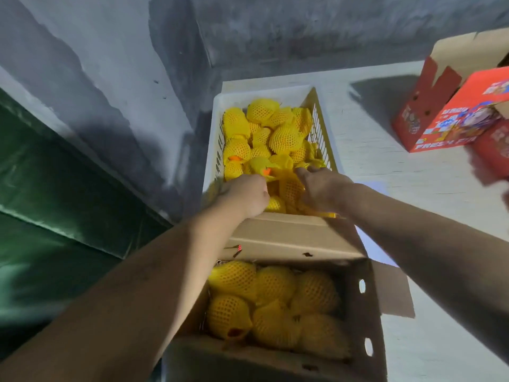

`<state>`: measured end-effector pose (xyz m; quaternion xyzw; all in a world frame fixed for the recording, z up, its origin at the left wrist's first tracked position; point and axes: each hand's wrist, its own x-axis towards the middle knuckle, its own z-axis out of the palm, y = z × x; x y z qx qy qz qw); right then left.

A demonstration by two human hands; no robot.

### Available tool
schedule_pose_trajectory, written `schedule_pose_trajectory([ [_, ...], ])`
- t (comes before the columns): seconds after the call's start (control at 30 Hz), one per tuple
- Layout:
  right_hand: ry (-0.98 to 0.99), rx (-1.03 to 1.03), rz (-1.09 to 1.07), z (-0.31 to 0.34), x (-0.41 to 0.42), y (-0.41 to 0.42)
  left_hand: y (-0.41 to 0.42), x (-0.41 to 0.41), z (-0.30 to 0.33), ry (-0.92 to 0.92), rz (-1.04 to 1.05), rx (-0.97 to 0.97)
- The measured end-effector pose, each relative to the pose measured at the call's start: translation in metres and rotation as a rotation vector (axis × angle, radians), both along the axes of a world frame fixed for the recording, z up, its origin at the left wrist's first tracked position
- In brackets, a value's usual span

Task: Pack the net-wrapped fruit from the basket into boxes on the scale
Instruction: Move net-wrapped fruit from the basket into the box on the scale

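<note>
The fruit [285, 137] is round and each piece sits in a bright yellow foam net whose open diamond mesh shows as a fine grid of dark holes; on a few pieces an orange patch of skin peeks out where the net ends. Most of it lies heaped in a white plastic basket [239, 96] with slotted side walls, filling it to about the rim. Both hands reach into the near end of this basket. The left hand [245, 195] has its fingers curled down among the fruit, knuckles up, but what they close round is hidden beneath the hand, so I cannot tell whether it holds a piece. The right hand [321, 188] lies over a netted fruit beside it, fingers bent and spread across the yellow mesh, seeming to grip it, though the fingertips are out of sight. Just below the basket, nearer the person, stands an open brown cardboard box [355, 304] with its flaps folded out and oval holes in its right wall; about eight more netted fruits are packed tight inside it in one layer. The scale under the box cannot be made out. At the upper right, on the pale surface [385, 175], stand red printed cartons [446, 119], one with its top open.
</note>
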<state>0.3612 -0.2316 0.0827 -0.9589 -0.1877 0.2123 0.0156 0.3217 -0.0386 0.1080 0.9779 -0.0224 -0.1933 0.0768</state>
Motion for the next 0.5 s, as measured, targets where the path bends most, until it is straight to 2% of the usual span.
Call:
schedule_pose_trajectory([
  [0.07,-0.084,-0.178,0.093,-0.021,0.016,-0.005,-0.004,0.025,-0.016,0.007,0.054,0.011],
  [0.13,-0.152,-0.269,0.191,-0.042,0.024,-0.007,-0.008,0.05,-0.031,0.005,0.075,0.036],
  [0.3,-0.094,-0.129,0.284,-0.067,0.037,0.003,-0.022,0.081,-0.059,-0.057,0.101,-0.054],
  [0.4,0.011,0.031,0.119,-0.079,0.032,0.008,-0.019,0.089,-0.072,-0.052,0.109,0.079],
  [0.5,0.052,0.064,0.063,-0.085,0.037,0.009,-0.008,0.093,-0.077,-0.03,0.188,0.114],
])
